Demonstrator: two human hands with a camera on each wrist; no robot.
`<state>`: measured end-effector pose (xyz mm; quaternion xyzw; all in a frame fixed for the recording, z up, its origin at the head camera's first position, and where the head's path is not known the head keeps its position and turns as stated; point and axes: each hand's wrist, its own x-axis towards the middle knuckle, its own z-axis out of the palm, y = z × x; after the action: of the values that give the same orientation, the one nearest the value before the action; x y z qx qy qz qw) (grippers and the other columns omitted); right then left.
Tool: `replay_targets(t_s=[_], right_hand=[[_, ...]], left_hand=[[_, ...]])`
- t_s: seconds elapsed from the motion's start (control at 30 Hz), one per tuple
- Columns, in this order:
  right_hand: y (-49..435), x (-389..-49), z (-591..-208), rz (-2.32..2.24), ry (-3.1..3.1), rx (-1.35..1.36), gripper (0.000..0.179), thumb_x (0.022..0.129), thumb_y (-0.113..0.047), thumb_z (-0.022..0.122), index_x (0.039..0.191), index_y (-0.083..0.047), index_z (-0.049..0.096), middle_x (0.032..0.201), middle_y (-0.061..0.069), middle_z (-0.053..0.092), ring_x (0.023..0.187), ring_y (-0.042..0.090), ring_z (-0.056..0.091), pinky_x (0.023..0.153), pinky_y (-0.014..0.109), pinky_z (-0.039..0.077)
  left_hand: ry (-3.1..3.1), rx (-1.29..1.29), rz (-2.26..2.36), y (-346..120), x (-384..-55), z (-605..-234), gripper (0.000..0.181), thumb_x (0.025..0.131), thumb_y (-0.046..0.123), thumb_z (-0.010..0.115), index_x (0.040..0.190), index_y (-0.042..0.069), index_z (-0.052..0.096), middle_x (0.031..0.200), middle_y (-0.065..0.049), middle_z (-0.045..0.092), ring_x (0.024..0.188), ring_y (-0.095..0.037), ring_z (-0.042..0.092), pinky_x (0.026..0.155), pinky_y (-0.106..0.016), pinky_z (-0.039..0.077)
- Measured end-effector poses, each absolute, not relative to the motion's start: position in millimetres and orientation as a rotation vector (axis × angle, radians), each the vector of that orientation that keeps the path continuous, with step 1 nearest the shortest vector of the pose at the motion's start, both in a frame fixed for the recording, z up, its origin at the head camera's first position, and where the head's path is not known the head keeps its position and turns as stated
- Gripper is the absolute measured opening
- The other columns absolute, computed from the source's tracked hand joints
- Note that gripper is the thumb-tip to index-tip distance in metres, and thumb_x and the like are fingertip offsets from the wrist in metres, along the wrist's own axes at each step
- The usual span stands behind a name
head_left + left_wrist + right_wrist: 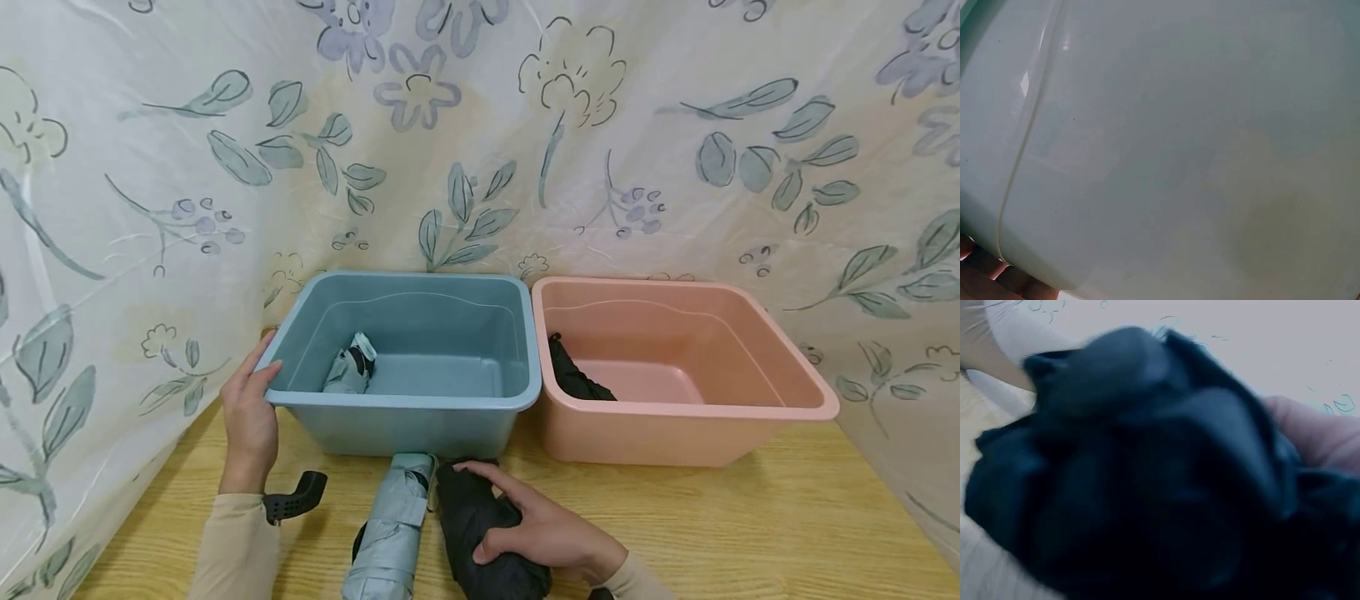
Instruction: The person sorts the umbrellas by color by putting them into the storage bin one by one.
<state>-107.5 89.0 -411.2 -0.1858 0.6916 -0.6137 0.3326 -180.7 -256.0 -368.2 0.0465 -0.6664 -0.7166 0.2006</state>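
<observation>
My left hand (251, 417) grips the left rim of a blue plastic bin (412, 425); in the left wrist view its fingers (997, 278) show at the lower left beside the bin's smooth wall. A black folded umbrella (476, 525) is held by my right hand (540, 529), fingers over its top and thumb along its side. Its bunched fabric fills most of the right wrist view, blurred. Just left of it lies a grey-blue folded umbrella (390, 533) on the wooden table, in front of the blue bin.
Inside the blue bin, at the left, lies another grey-blue folded umbrella (350, 367). A pink bin (637, 437) stands close on the right, with a black folded item (576, 375) against its left wall. Flower-patterned sheeting (480, 150) hangs behind and along the sides.
</observation>
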Motion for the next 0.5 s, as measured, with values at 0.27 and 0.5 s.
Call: replay_targets(t_s=[0.27, 0.5], right_hand=[[98.6, -108.9, -403.4, -1.619, 1.674, -0.63, 0.085, 0.087, -0.014, 0.078, 0.156, -0.038, 0.034, 0.156, 0.005, 0.032, 0.132, 0.029, 0.039, 0.104, 0.04, 0.043], [105.3, -107.5, -392.3, -1.577, 1.729, -0.746, 0.094, 0.089, -0.022, 0.078, 0.161, -0.039, 0.021, 0.163, -0.001, 0.023, 0.138, 0.033, 0.035, 0.108, 0.05, 0.038]], left_hand=[[-1.851, 0.124, -2.003, -256.1, -180.4, -369.1, 0.048, 0.106, 0.009, 0.035, 0.154, 0.008, 0.044, 0.159, -0.011, 0.04, 0.145, -0.024, 0.036, 0.12, -0.043, 0.025], [-1.859, 0.124, -2.005, -256.1, -179.3, -369.9, 0.049, 0.107, 0.011, 0.034, 0.154, 0.01, 0.044, 0.16, -0.009, 0.039, 0.146, -0.024, 0.035, 0.12, -0.044, 0.023]])
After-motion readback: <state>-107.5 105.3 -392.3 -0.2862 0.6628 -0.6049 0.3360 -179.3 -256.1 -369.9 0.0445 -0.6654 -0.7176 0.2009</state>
